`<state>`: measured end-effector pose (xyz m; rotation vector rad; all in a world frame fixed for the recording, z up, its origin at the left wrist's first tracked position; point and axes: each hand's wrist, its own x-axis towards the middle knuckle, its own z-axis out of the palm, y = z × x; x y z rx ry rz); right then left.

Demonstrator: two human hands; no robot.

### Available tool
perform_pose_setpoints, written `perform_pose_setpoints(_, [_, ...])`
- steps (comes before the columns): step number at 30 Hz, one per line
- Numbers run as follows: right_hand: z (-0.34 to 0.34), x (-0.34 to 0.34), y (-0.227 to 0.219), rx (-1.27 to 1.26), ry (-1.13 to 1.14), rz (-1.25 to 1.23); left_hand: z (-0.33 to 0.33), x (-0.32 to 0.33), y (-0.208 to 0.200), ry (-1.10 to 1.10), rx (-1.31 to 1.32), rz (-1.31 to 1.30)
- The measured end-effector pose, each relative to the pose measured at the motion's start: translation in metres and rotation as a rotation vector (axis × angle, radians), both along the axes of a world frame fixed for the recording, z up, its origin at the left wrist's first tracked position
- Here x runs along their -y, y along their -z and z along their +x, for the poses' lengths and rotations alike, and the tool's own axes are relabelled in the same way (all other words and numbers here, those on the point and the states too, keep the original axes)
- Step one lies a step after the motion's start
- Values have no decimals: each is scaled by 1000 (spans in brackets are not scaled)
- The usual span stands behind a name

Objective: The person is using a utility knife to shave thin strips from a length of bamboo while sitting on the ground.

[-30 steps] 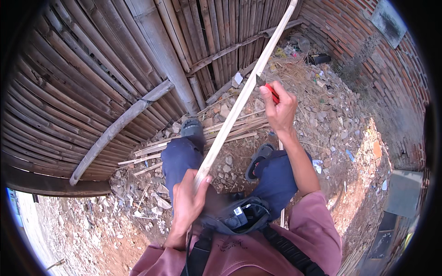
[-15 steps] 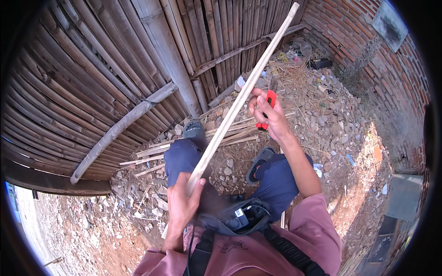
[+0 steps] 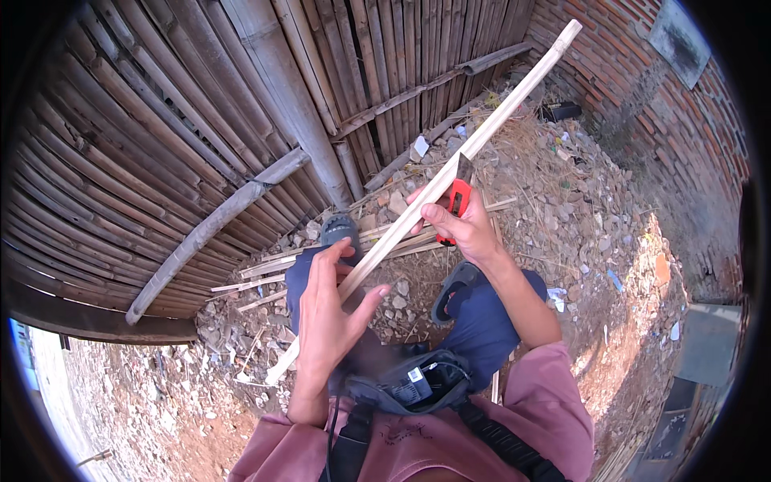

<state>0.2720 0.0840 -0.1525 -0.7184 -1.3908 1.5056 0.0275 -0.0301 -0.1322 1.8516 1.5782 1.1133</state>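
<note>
A long pale bamboo strip (image 3: pixel 514 100) slants across the view, its upper end at the far right and its lower end near my left wrist. My right hand (image 3: pixel 474 233) is closed, with a red utility knife (image 3: pixel 459 197) in its fingers and the strip pinched between thumb and fingertips. The knife's dark blade points up and lies against the strip. Over the strip's lower part, my left hand (image 3: pixel 323 313) is open, thumb and fingers apart. It may touch the strip, but I cannot tell.
More split strips (image 3: pixel 265 263) lie on the rubble beyond my feet. A bamboo slat wall (image 3: pixel 161 145) rises at the left, a brick wall (image 3: pixel 675 153) at the right. My knees and an open black waist bag (image 3: pixel 409 381) are below the hands.
The strip has shifted down toward me and its far end has swung right. My left hand has loosened its grip and opened. My right hand has come to the strip and taken hold.
</note>
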Motion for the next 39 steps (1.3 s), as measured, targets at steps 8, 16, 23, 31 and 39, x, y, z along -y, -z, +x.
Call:
perform_pose_setpoints(8, [-4, 5, 7, 193, 205, 287, 15, -11, 8, 21, 151, -47])
perform_pose_setpoints(16, [-19, 26, 9, 690, 423, 785, 15, -12, 18, 21, 337, -78])
perform_pose_setpoints(23, [-17, 25, 6, 697, 475, 876, 17, -7, 13, 30, 338, -58])
perform_pose_setpoints(31, [-14, 24, 3, 744, 496, 932, 19, -4, 10, 38, 294, -39])
perform_pose_setpoints(39, [-14, 20, 5, 739, 514, 964, 14, 2, 6, 47, 289, -121])
